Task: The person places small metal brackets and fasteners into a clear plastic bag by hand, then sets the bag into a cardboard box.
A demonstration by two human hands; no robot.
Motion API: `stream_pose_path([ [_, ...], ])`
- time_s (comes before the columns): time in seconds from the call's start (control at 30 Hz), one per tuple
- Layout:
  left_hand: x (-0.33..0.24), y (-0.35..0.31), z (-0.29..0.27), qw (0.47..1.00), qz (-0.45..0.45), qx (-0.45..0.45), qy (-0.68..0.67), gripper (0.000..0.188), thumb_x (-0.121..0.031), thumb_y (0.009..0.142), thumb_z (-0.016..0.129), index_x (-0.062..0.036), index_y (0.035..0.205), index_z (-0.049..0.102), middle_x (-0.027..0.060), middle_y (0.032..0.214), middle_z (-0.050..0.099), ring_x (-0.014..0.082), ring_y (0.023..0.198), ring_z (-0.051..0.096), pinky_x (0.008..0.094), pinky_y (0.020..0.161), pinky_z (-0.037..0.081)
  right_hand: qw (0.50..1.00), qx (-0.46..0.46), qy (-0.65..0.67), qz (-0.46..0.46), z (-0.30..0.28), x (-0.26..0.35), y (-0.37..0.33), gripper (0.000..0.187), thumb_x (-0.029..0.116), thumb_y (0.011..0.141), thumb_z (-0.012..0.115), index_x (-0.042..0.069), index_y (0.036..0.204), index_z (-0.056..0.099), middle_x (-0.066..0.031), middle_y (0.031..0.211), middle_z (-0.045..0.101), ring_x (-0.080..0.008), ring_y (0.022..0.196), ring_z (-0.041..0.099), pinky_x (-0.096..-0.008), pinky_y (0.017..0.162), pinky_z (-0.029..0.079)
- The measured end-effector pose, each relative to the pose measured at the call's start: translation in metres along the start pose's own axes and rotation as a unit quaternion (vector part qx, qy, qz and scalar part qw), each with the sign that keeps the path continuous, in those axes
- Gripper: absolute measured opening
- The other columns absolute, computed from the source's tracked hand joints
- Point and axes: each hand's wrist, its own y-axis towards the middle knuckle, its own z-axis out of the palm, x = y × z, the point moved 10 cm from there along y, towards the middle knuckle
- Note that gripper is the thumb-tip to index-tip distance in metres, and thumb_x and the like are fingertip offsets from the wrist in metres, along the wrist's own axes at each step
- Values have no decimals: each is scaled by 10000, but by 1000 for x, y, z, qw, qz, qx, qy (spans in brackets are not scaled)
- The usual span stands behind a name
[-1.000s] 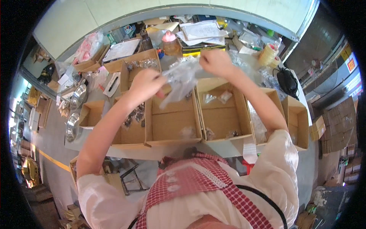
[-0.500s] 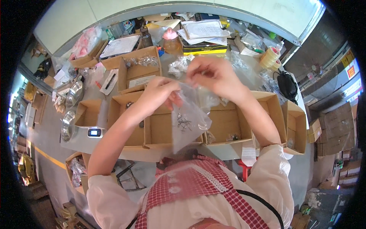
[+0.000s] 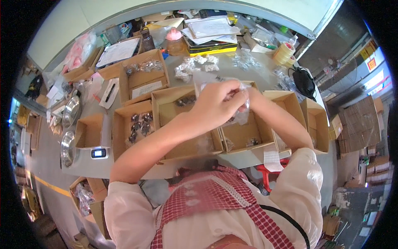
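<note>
Over the row of cardboard boxes, my left hand (image 3: 215,103) is closed on a clear plastic bag (image 3: 201,77), with small dark pieces showing near its upper edge. My right hand (image 3: 250,98) is close against the left one, mostly behind it, so its fingers are hidden. Crumpled clear film shows around both hands. Below the left forearm, an open box (image 3: 117,132) holds several black parts (image 3: 141,123). Under the hands, another box (image 3: 238,132) has a few small dark pieces (image 3: 252,142) in it.
A small box (image 3: 91,129) stands left, beside a little device with a lit screen (image 3: 98,153) and metal bowls (image 3: 67,148). Behind are a box of clear packets (image 3: 145,67), white crumpled pieces (image 3: 185,70), a pink-lidded jar (image 3: 175,43), tape rolls (image 3: 285,54) and a black pouch (image 3: 304,84).
My left hand has moved right and crossed in front of my right hand. The bag, which hung down between the hands, is now raised and bunched in them. The view has shifted slightly.
</note>
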Motion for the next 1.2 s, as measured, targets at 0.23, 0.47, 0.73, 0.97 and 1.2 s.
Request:
stream_pose_path([
  [0.23,128,-13,-106,952,-94,-219,-195,409,-388,999,529,-57,1238,562,95,1175,620,197,1129,577,395,970,441,985,-151,-74,-39,-41,26,-28,915,400,814,746,149,1546,257,-200,1331,586,-313,1249,543,-429,1072,429],
  [0.47,161,-1,-13,820,-226,118,-512,685,-582,989,420,-125,1495,357,103,1402,535,249,1262,527,513,995,455,976,-158,83,-125,-31,37,-22,975,228,815,788,79,1567,184,-130,1549,363,-234,1315,468,-410,1102,419],
  [0.73,199,10,-15,798,-257,56,-543,602,-364,1010,495,-76,1511,327,61,1417,515,222,1249,532,389,1054,429,958,-284,20,-36,-28,-14,-4,667,171,910,628,48,1496,335,-111,1496,417,-212,1377,404,-354,1186,277],
  [0.97,183,-26,-13,795,-241,99,-547,525,-214,972,559,-44,1451,427,63,1319,588,179,1151,595,367,976,488,971,-230,7,-66,-2,-49,23,589,216,937,615,23,1448,396,-121,1441,467,-208,1315,467,-330,1137,348],
  [1.2,203,-65,-52,814,-291,-39,-501,459,-229,979,583,-27,1384,509,68,1280,626,169,1120,625,346,964,500,919,-151,324,-167,-1,-44,23,573,310,971,580,17,1436,419,-138,1416,504,-240,1281,517,-378,1095,417],
])
